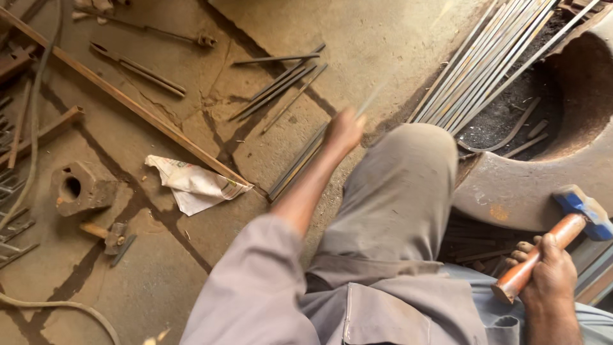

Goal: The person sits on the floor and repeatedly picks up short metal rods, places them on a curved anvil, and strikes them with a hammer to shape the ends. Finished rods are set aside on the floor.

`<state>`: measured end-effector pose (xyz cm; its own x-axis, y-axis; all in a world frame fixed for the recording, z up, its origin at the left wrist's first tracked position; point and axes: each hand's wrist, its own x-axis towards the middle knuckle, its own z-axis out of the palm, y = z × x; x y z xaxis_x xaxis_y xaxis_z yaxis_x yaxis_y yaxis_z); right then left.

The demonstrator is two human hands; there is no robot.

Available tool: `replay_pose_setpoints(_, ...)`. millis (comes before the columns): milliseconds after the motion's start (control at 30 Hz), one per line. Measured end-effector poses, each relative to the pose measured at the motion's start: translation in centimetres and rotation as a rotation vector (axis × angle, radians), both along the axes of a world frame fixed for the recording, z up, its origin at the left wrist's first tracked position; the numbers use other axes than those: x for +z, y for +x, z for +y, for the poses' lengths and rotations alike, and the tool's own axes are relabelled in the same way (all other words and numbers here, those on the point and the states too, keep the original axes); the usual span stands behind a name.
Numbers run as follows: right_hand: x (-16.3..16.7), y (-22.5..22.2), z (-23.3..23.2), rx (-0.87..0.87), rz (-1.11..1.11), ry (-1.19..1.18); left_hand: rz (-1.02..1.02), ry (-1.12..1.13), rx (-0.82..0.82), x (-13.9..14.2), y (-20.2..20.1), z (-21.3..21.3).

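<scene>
A long bundle of grey flat steel strips (491,57) is being leaned against a round clay forge basin (530,185). A blue-headed, wooden-handled hammer (562,236) is being gripped tightly near the handle's end by the right hand (549,271). A thin, blurred grey metal rod (367,102) is being pinched by the closed left hand (343,131) above the floor.

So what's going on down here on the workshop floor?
A person sits on a concrete floor among metal stock. The right hand grips a hammer with a wooden handle and a blue head, near a curved metal block. The left hand is stretched forward and holds a thin metal rod, blurred by motion. A bundle of long metal rods lies ahead, and a crumpled newspaper to the left.
</scene>
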<state>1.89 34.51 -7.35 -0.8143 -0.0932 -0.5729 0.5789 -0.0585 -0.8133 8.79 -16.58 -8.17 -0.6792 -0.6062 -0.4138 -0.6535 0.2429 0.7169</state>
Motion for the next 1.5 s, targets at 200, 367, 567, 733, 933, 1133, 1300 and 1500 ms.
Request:
replay_pose_setpoints(200,0.5,0.8,0.1,0.014,-0.016,0.129,0.016,-0.496,0.075,-8.4,13.5,0.3)
replay_pose_setpoints(367,0.2,0.8,-0.2,0.019,-0.006,0.125,-0.128,-0.481,0.031,-6.6,12.0,-7.6)
replay_pose_setpoints(567,0.3,0.8,0.0,-0.004,-0.014,0.229,-0.196,-0.624,0.105,-5.4,9.1,-11.7)
replay_pose_setpoints(733,0.9,1.3,-0.1,0.012,-0.033,0.102,-0.377,-0.355,0.020,-9.0,14.7,-3.7)
replay_pose_setpoints(933,1.7,1.4,-1.3,-0.004,-0.060,0.152,-0.378,-0.396,0.136,-10.0,19.1,1.0)
replay_pose_setpoints(1133,2.1,1.8,-1.5,0.018,-0.020,0.106,-0.468,-0.251,0.133,-8.8,17.9,-2.3)
replay_pose_setpoints(1300,1.6,1.9,-1.3,0.019,-0.016,0.132,-0.224,-0.169,0.155,-9.8,18.5,-4.0)
replay_pose_setpoints(1500,3.7,-0.5,0.0,0.031,-0.063,-0.086,0.124,-0.148,0.153,-9.0,19.2,-5.2)
